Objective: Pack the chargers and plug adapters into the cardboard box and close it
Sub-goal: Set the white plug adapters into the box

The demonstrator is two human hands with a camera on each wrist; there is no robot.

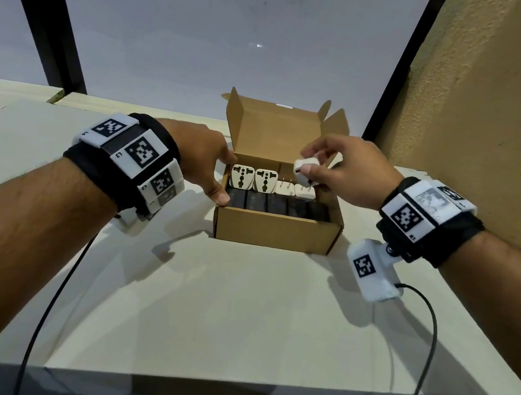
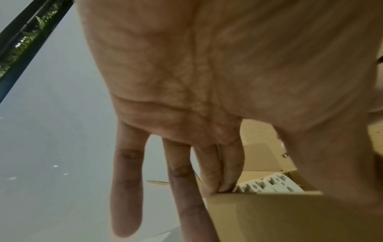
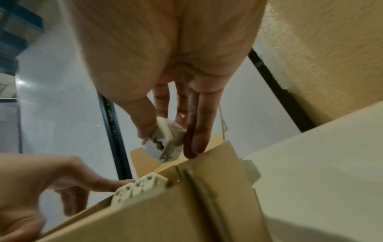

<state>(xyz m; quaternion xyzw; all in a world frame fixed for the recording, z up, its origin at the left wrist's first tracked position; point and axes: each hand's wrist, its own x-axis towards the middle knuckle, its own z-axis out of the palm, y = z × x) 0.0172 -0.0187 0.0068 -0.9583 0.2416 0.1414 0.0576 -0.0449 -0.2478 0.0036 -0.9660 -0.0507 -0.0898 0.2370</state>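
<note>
An open cardboard box point(image 1: 275, 231) stands on the white table, its lid upright at the back. A row of black chargers point(image 1: 278, 205) fills its front. Behind them stand two white plug adapters point(image 1: 253, 178) and white chargers point(image 1: 294, 192) with prongs up. My right hand point(image 1: 306, 165) pinches another white charger point(image 1: 302, 172) just above the box's back right corner; in the right wrist view this charger point(image 3: 167, 139) sits between thumb and fingers. My left hand point(image 1: 226, 177) rests on the box's left wall, thumb at the front corner, fingertips point(image 2: 223, 186) straight on the rim beside the adapters point(image 2: 269, 185).
The table point(image 1: 231, 314) ends at a front edge near me. A textured tan wall point(image 1: 509, 119) rises close on the right. A window with black frame bars point(image 1: 56, 22) stands behind the box. Black cables point(image 1: 430, 331) hang from both wrists.
</note>
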